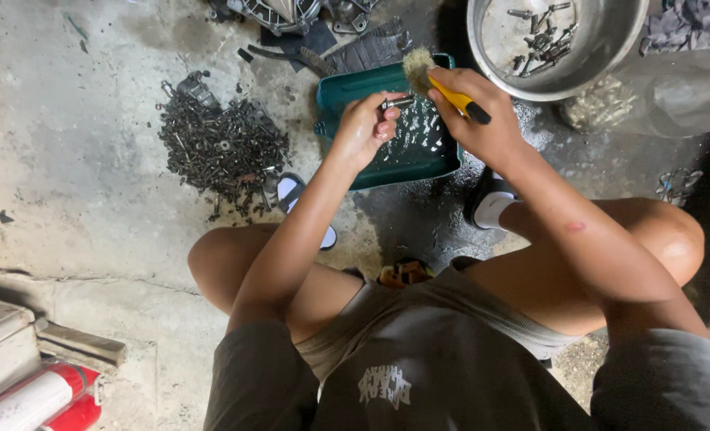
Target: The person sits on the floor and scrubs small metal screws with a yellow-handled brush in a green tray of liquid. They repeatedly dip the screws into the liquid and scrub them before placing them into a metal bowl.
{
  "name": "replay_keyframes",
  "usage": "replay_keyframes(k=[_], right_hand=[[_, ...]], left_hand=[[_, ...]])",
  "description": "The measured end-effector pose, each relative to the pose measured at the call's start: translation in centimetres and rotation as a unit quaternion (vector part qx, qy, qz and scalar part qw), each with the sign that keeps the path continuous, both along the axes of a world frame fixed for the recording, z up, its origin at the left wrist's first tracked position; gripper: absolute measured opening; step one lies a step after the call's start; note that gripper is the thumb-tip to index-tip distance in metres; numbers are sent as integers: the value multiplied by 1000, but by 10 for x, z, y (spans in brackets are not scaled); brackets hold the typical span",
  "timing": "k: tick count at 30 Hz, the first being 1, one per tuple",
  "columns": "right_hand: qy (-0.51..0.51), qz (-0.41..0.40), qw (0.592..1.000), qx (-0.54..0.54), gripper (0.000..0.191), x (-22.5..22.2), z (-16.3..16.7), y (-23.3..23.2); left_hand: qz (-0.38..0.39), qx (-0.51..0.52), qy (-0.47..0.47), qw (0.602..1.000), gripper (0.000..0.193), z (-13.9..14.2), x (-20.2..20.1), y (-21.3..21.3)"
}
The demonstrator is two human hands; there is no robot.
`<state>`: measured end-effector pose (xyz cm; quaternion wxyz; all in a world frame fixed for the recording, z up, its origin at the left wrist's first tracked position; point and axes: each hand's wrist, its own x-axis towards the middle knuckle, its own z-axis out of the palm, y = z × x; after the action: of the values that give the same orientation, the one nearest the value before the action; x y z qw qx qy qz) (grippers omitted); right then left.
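My left hand (365, 125) pinches a small metal bolt (397, 102) over a green plastic tray (347, 89) that holds dark liquid. Just to the right, my right hand (477, 112) grips a brush with a yellow handle (453, 96); its worn bristle head (417, 65) sits right beside the bolt. Both hands hover above the tray. I am squatting on the concrete floor with my knees spread wide.
A heap of dark greasy bolts and nuts (221, 148) lies on the floor left of the tray. A steel bowl (602, 44) with several cleaned bolts stands at the upper right. Metal engine parts (287, 12) lie at the top; a red cylinder (55, 399) sits bottom left.
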<state>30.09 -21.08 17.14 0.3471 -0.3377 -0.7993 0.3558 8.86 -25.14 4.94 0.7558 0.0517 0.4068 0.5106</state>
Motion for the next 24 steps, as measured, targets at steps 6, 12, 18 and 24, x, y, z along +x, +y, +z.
replay_keyframes(k=[6, 12, 18, 24], right_hand=[[21, 36, 997, 64, 24, 3, 0, 8], [39, 2, 999, -19, 24, 9, -7, 7], [3, 41, 999, -13, 24, 6, -13, 6], [18, 66, 997, -20, 26, 6, -6, -6]], left_hand=[[9, 21, -1, 1000, 29, 16, -3, 3], [9, -11, 50, 999, 22, 29, 3, 6], [-32, 64, 103, 992, 19, 19, 1, -15], [-13, 50, 71, 996, 23, 15, -1, -18]])
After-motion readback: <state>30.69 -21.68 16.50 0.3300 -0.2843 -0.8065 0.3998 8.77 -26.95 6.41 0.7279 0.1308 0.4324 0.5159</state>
